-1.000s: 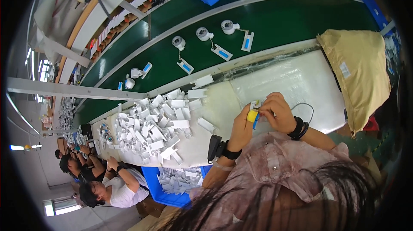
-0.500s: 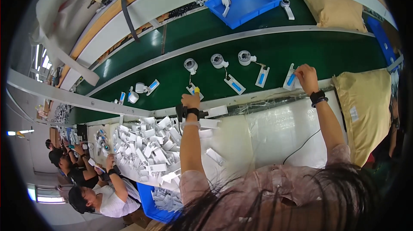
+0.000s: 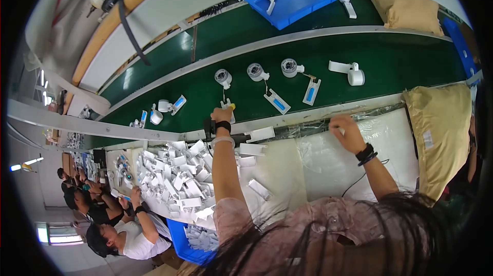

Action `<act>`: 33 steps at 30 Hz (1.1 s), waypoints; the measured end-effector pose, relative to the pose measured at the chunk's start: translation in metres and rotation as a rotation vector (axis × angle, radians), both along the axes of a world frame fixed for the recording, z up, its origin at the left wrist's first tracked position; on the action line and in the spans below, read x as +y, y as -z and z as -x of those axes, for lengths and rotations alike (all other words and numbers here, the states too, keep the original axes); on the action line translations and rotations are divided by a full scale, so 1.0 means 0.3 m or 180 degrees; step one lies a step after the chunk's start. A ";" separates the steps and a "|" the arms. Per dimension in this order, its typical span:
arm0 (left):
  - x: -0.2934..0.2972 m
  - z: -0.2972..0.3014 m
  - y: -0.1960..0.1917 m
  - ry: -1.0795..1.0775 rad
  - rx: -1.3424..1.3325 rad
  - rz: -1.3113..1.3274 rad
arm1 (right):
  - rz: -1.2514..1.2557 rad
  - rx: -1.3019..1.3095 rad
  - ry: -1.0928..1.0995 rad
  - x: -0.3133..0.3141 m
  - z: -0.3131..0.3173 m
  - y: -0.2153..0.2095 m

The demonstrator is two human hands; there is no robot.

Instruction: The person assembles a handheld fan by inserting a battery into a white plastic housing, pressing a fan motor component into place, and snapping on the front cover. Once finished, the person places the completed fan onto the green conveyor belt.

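My left hand is closed on a white casing at the near edge of the green belt. A yellow piece shows at its thumb side. Wires join this casing to a round white unit beyond it. My right hand is over the plastic-covered table edge, its fingers loosely curled and slightly blurred, with nothing seen in them. Beyond it on the belt lies a white round-headed device. Between the hands are two open casings with blue inserts, wired to round heads.
White casing parts are heaped left of my left forearm. A blue tray sits on the far belt; a yellow-brown sack stands right. Co-workers work at the left, near a blue bin. A metal rail divides the belts.
My right hand has left the casing at the right and drawn back toward me. That device now lies with its round head showing and blue insert out of sight. My left hand stays at its casing.
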State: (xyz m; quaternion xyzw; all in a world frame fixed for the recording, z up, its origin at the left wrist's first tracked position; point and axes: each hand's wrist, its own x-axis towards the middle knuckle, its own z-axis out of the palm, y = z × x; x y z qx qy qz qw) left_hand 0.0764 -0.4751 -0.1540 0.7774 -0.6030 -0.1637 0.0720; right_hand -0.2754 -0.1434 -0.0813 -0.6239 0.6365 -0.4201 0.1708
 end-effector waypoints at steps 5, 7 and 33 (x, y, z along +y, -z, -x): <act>0.045 0.076 -0.079 0.0057 -0.0569 -0.0379 | -0.0024 0.0034 -0.0332 0.106 -0.098 -0.066; 0.065 0.094 -0.090 0.0099 -0.0443 -0.0103 | -0.0126 -0.0114 -0.0416 0.148 -0.108 -0.084; 1.049 0.345 -0.785 0.3077 0.3709 -0.2476 | -0.0163 -0.0901 -0.1340 0.371 -0.144 -0.315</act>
